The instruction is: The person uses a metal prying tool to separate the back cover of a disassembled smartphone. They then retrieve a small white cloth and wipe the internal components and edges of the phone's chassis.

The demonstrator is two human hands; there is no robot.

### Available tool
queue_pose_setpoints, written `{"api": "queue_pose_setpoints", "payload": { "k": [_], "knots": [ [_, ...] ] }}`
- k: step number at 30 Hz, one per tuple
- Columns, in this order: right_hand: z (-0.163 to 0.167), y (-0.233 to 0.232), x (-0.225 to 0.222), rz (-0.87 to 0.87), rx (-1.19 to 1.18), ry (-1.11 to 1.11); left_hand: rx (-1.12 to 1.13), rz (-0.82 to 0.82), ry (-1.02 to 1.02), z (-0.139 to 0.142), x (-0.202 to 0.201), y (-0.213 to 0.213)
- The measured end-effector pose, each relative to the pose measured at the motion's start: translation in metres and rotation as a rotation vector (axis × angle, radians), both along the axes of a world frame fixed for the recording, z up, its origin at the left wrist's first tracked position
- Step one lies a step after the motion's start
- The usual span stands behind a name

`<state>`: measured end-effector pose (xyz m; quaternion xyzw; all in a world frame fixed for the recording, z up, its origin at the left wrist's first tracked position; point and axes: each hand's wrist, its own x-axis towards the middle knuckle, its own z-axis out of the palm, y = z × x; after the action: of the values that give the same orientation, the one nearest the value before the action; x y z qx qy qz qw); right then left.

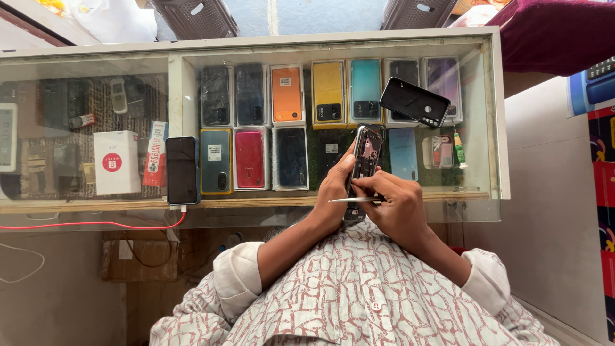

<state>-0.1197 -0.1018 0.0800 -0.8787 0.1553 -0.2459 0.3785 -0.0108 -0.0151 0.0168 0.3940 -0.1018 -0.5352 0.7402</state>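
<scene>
Glass-topped shop counter (493, 115), seen from above; person in a patterned shirt with rolled sleeves stands at its near edge

Nearest: left hand (333, 192) wrapped round the lower half of an opened phone (365, 160), back cover off, innards exposed, held tilted just above the near edge of the glass. Right hand (400, 205) closed in a pinch on thin metal tweezers (352, 200), tips pointing left across the phone's lower body, fingers touching the frame

Risks from here, as I judge them: tweezer tips are metal and sit right against the bare board, so a slip could scratch a part or tear a thin ribbon. Phone is gripped by one hand only, over hard glass; a push from the tool could lever it out of the palm

Middle: a black phone (182, 170) lies screen up at the counter's front edge, a red cable (90, 224) plugged into its bottom end and trailing left off the counter. An elbow catching that cable might drag the handset off

Further: a loose black back cover (415, 102) rests tilted on the glass beyond the opened phone, free to slide if nudged. Under the glass, rows of phone cases (286, 94) in orange, yellow, teal, pink and dark shades, plus a white box (116, 162) to the left

Farthest: dark plastic chairs (195, 18) on the floor beyond the counter
</scene>
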Motion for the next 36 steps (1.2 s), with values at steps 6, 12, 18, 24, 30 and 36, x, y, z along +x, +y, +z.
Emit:
{"api": "queue_pose_setpoints", "payload": {
  "k": [6,12,18,24,30,36],
  "knots": [
    [-0.008,-0.005,0.003,0.035,0.058,0.005,0.01,0.009,-0.144,-0.005,0.0,0.001],
    [-0.015,-0.005,0.008,0.027,0.066,0.033,0.049,0.064,-0.015,-0.013,-0.002,-0.002],
    [-0.024,-0.003,0.008,-0.027,0.204,0.107,0.059,-0.031,-0.054,-0.004,0.0,-0.001],
    [-0.044,-0.006,-0.006,0.118,0.276,0.006,0.071,0.016,0.171,0.005,0.004,-0.002],
    [-0.064,-0.024,-0.029,-0.002,0.8,-0.254,-0.104,-0.018,0.346,0.009,0.011,0.002],
    [-0.069,-0.032,-0.041,-0.131,0.768,-0.112,-0.129,0.022,0.395,0.009,0.02,0.011]
  ]
}}
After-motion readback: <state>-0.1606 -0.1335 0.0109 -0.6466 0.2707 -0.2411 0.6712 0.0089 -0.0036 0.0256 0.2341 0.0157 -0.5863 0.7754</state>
